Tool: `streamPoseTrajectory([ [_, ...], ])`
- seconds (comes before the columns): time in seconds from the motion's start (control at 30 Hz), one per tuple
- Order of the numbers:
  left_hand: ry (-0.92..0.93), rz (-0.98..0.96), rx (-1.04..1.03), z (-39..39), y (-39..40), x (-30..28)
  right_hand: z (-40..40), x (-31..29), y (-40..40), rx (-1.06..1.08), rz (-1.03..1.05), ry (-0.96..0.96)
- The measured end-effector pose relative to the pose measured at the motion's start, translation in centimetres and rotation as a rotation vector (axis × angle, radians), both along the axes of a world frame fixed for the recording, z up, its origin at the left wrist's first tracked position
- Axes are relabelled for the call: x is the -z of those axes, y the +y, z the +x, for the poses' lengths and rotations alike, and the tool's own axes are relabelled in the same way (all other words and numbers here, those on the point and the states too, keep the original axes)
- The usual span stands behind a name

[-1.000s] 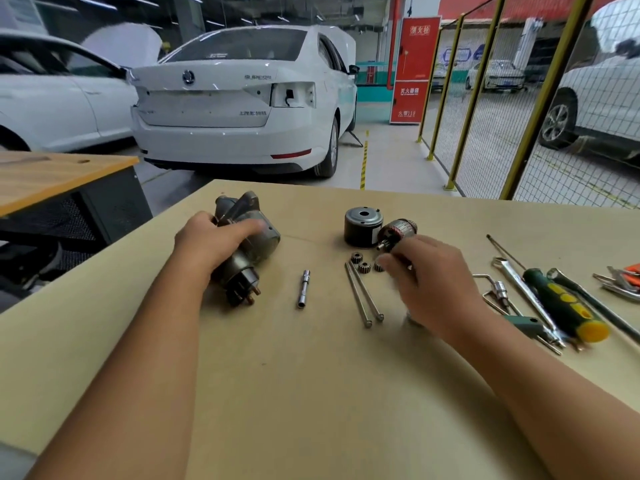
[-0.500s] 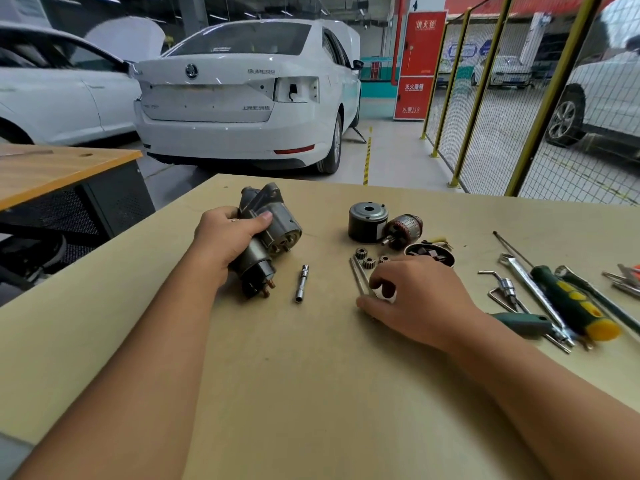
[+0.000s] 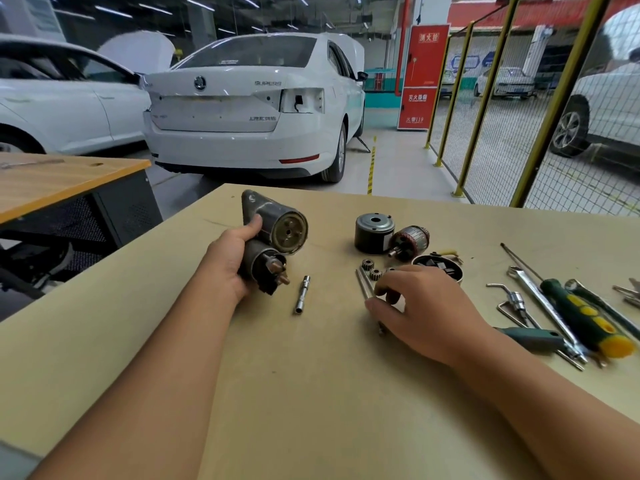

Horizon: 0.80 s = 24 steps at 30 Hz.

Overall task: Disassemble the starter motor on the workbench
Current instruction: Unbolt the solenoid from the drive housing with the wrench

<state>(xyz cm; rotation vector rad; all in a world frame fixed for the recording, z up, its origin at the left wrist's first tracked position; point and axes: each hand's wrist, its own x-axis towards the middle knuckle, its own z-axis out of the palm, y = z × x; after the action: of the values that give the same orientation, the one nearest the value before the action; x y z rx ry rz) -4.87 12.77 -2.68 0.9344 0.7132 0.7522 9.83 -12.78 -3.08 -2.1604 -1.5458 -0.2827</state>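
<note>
My left hand (image 3: 231, 259) grips the starter motor body (image 3: 277, 233) with its solenoid, lifted off the workbench (image 3: 311, 393) and tilted so its open round end faces me. My right hand (image 3: 424, 306) lies low on the bench, thumb and curled fingertips pinching the two long through bolts (image 3: 363, 284). Removed parts sit just beyond it: a black field housing (image 3: 374, 233), the armature (image 3: 409, 241), a brush plate (image 3: 438, 265) and small gears (image 3: 368, 264).
A short socket extension (image 3: 301, 294) lies between my hands. Right of my right hand lie a wrench (image 3: 540, 299), a green-and-yellow screwdriver (image 3: 585, 318), a green-handled tool (image 3: 530, 337) and a bent key (image 3: 509, 303). A white car and a mesh fence stand beyond the bench.
My left hand has lifted the motor body off the bench and turned its open end toward me. My right hand slid from the brush plate down onto the long bolts.
</note>
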Motion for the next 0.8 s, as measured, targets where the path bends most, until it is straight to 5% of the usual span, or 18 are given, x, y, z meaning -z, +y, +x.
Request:
streamPoseTrajectory([
  [0.17, -0.195, 0.002, 0.127, -0.5, -1.1, -1.0, -0.2, 0.1, 0.2, -0.041, 0.088, 0.019],
  [0.33, -0.350, 0.241, 0.149, 0.7, -3.5, -2.3, -0.1, 0.3, 0.1, -0.077, 0.130, 0.016],
  [0.63, -0.328, 0.567, 0.156, 3.2, -8.3, -1.5, -0.5, -0.2, 0.4, -0.091, 0.513, 0.200],
  [0.8, -0.235, 0.793, 0.148, 3.6, -9.4, -1.4, 0.1, 0.1, 0.1, -0.027, 0.563, 0.329],
])
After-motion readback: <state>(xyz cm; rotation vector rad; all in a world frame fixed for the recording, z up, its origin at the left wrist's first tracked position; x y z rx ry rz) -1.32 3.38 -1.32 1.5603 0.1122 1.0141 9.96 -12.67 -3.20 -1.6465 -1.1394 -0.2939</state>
